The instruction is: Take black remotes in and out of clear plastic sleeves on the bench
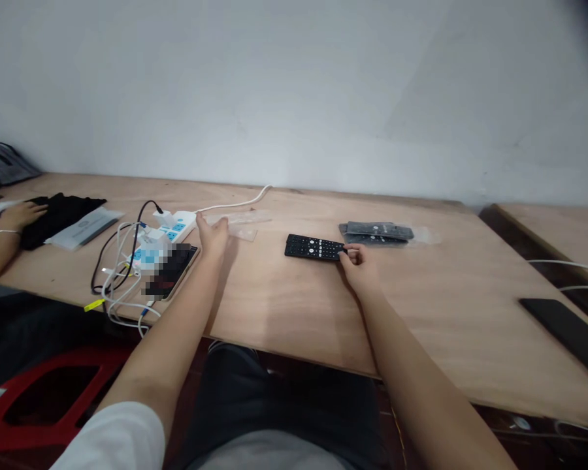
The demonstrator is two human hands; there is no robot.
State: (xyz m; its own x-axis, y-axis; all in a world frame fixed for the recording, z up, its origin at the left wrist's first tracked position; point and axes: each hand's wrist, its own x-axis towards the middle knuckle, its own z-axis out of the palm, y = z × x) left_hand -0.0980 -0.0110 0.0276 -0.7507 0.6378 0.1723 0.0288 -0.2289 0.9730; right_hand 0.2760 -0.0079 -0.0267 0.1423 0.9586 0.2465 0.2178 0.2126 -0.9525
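Near the middle of the wooden table (pixel 294 307), my right hand (pixel 359 264) pinches the right end of a black remote control (pixel 316 248) with white and grey buttons. A second black remote seems to lie against it, overlapping along the far edge. My left hand (pixel 212 235) is at the clear plastic bags (pixel 244 228), beside the power strip; its thumb and fingers look apart, and whether it touches the plastic is unclear. Beyond my right hand, several more remotes (pixel 377 232) lie together in clear plastic wrapping.
A white power strip (pixel 181 225) with chargers and tangled cables (pixel 112 287) lies left, beside a phone (pixel 174 271). Farther left, another person's hand (pixel 24 214) rests near black cloth (pixel 63 212) and a wrapped package (pixel 85 227). A dark flat object (pixel 566 333) lies right.
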